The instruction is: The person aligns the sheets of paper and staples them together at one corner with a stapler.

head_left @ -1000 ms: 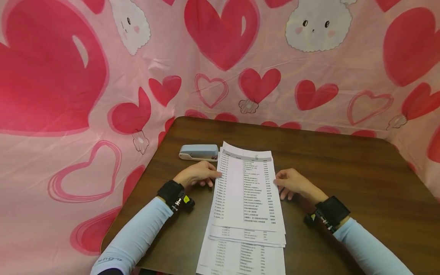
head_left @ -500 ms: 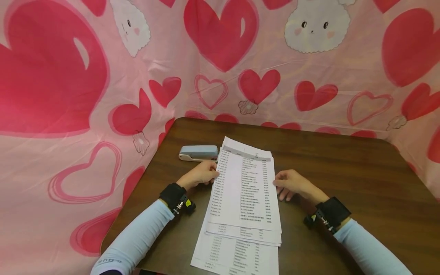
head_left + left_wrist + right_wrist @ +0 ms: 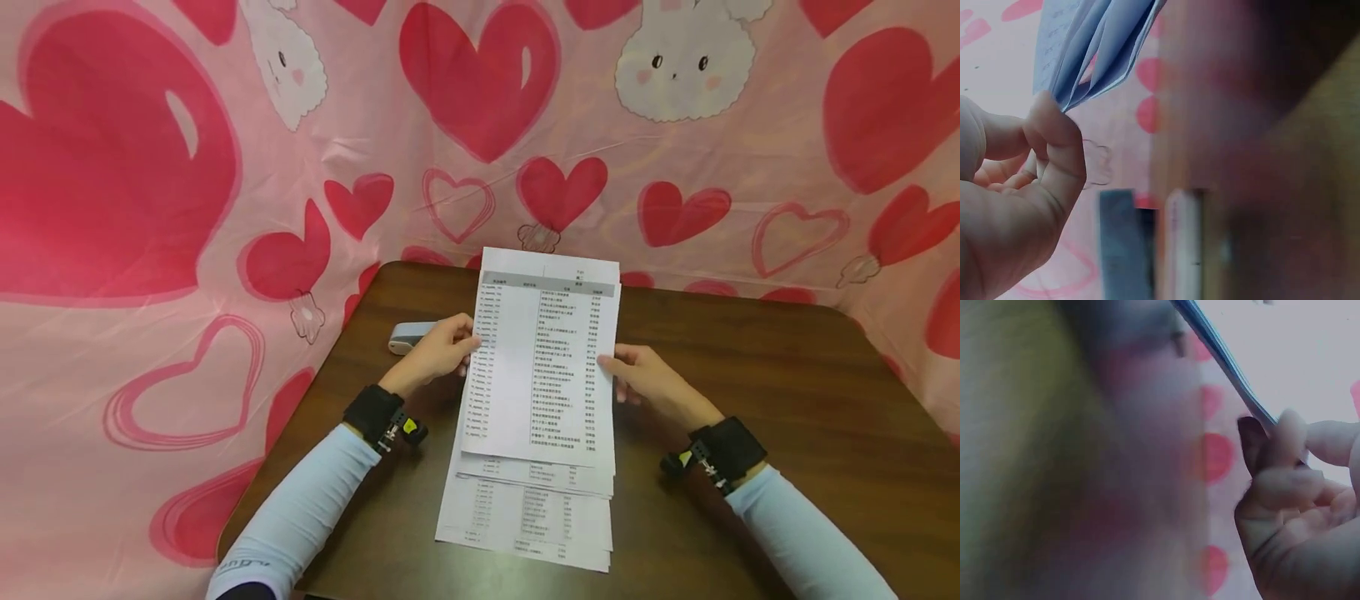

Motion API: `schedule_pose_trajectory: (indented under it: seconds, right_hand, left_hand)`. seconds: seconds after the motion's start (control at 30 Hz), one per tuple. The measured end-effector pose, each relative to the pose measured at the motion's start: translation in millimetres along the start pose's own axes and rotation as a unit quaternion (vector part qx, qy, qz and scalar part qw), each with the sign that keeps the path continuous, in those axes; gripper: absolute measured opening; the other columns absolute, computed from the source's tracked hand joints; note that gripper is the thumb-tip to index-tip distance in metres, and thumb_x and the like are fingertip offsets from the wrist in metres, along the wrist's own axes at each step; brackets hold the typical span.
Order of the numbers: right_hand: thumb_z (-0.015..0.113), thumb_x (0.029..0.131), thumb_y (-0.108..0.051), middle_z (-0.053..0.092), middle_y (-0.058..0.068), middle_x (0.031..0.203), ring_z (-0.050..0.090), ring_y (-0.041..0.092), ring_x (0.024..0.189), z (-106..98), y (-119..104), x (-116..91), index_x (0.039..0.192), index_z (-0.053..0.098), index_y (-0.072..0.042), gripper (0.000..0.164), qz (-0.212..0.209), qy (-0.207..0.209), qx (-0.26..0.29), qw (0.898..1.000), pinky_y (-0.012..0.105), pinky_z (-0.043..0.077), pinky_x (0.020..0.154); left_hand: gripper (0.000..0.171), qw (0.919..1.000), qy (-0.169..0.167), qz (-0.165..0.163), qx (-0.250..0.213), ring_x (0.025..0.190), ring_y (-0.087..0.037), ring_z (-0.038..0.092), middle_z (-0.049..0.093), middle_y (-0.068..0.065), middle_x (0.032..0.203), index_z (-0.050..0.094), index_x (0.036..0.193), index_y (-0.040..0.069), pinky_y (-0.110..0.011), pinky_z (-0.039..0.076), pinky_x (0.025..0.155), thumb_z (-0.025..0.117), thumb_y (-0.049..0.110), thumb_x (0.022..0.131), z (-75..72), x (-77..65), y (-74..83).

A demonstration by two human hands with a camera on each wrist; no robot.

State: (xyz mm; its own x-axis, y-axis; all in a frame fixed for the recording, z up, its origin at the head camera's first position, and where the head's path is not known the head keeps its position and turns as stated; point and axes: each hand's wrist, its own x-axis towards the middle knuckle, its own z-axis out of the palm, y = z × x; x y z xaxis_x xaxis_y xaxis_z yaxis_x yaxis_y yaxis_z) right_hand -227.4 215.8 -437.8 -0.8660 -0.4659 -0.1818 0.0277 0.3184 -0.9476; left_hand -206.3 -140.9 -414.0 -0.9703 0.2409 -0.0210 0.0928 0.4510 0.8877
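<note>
Several printed paper sheets [image 3: 502, 375] form an uneven stack in front of me, lifted and tilted up toward the head camera. The lower sheets stick out below the top one. My left hand [image 3: 442, 346] pinches the stack's left edge between thumb and fingers. On the opposite edge my right hand [image 3: 645, 379] pinches the sheets the same way. The left wrist view shows the paper edges [image 3: 1100, 56] fanned apart above the left hand [image 3: 1029, 175]. In the right wrist view the edges [image 3: 1229, 362] lie close together at the right hand's fingertips.
A light blue and white stapler [image 3: 408, 335] lies on the brown wooden table [image 3: 735, 358], behind my left hand and partly covered by it. A pink curtain [image 3: 450, 108] with red hearts hangs behind the table and along its left side.
Both hands have raised the stack of sheets, which now stands more upright and farther from the table's front edge. The left hand now covers part of the stapler.
</note>
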Motion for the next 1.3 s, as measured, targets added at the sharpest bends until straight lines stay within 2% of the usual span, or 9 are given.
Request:
schedule_pose_trajectory:
  seconds: [0.2,0.3,0.4,0.63,0.8,0.97,1.07,1.17,1.3]
  right_hand:
    - [0.061,0.097,-0.029,0.074,0.002,0.098,0.054,0.011,0.054,-7.9,-29.5,-1.5,0.133,0.054,-0.005,0.043,-0.046,-0.002,0.064,0.997,0.022,0.035,0.046]
    - [0.06,0.098,-0.026,0.074,0.001,0.1,0.058,0.014,0.057,-13.5,-45.9,-9.6,0.133,0.056,-0.006,0.041,-0.084,0.007,0.042,0.996,0.022,0.036,0.045]
    - [0.06,0.098,-0.024,0.074,-0.002,0.101,0.062,0.017,0.06,-19.3,-65.1,-19.8,0.133,0.056,-0.006,0.04,-0.125,0.032,0.001,0.992,0.023,0.039,0.045]
    - [0.059,0.098,-0.025,0.072,-0.008,0.103,0.05,0.022,0.048,-29.6,-108.8,-36.5,0.134,0.057,-0.01,0.039,-0.198,0.11,-0.116,0.967,0.03,0.042,0.044]
    - [0.061,0.097,-0.024,0.071,-0.008,0.094,0.051,0.021,0.047,-31.8,-124.3,-41.1,0.131,0.061,-0.011,0.036,-0.237,0.178,-0.133,0.946,0.03,0.04,0.043]
    - [0.061,0.095,-0.005,0.07,-0.015,0.09,0.051,0.008,0.045,-24.8,-118.1,-32.3,0.125,0.063,0.0,0.031,-0.333,0.229,-0.136,0.905,0.02,0.041,0.043]
    - [0.061,0.093,0.002,0.069,-0.016,0.089,0.052,0.003,0.045,-15.7,-115.3,-32.5,0.121,0.063,0.005,0.029,-0.357,0.246,-0.133,0.891,0.017,0.043,0.045]
    - [0.061,0.091,0.006,0.07,-0.011,0.088,0.052,0.002,0.045,-10.2,-111.0,-30.9,0.12,0.062,0.009,0.029,-0.359,0.246,-0.124,0.892,0.019,0.044,0.045]
    - [0.062,0.091,0.004,0.073,0.01,0.096,0.06,0.0,0.056,-13.2,-90.6,-17.3,0.124,0.061,0.004,0.033,-0.331,0.227,-0.131,0.906,0.018,0.049,0.049]
  left_hand:
    - [0.011,0.9983,0.02,0.048,-0.026,0.063,-0.024,0.054,0.057,-0.011,0.082,0.053,0.109,0.005,-0.039,0.054,0.058,0.053,0.011,0.1,-10.8,3.1,22.8]
    - [0.013,0.9964,0.028,0.077,-0.022,0.063,-0.033,0.056,0.059,-0.012,0.084,0.054,0.11,0.004,-0.039,0.054,0.059,0.055,0.011,0.1,-16.6,3.3,36.7]
    - [0.016,0.9928,0.038,0.111,-0.02,0.063,-0.032,0.058,0.062,-0.015,0.088,0.054,0.111,0.001,-0.036,0.055,0.06,0.057,0.011,0.098,-22.6,1.9,53.7]
    - [0.021,0.9793,0.073,0.186,-0.032,0.063,-0.018,0.057,0.063,-0.016,0.087,0.056,0.113,0.0,-0.026,0.054,0.06,0.06,0.012,0.097,-35.8,0.2,92.5]
    - [0.024,0.9669,0.111,0.229,-0.015,0.066,-0.018,0.057,0.064,-0.017,0.091,0.06,0.117,0.0,-0.025,0.053,0.061,0.06,0.012,0.097,-34.8,1.5,110.2]
    - [0.023,0.9576,0.14,0.251,-0.004,0.072,-0.018,0.055,0.066,-0.016,0.096,0.065,0.115,0.001,-0.023,0.049,0.065,0.06,0.012,0.096,-27.4,6.7,110.9]
    - [0.02,0.9572,0.144,0.251,-0.005,0.077,-0.018,0.056,0.067,-0.017,0.098,0.066,0.111,0.0,-0.024,0.046,0.069,0.061,0.01,0.094,-24.9,10.8,105.0]
    - [0.019,0.9602,0.142,0.24,-0.009,0.081,-0.019,0.058,0.068,-0.018,0.101,0.066,0.11,0.0,-0.025,0.046,0.074,0.063,0.009,0.094,-23.3,15.1,98.8]
    - [0.021,0.9664,0.14,0.215,0.001,0.085,-0.02,0.06,0.069,-0.017,0.104,0.065,0.112,0.001,-0.026,0.048,0.076,0.063,0.011,0.094,-20.7,20.9,91.9]
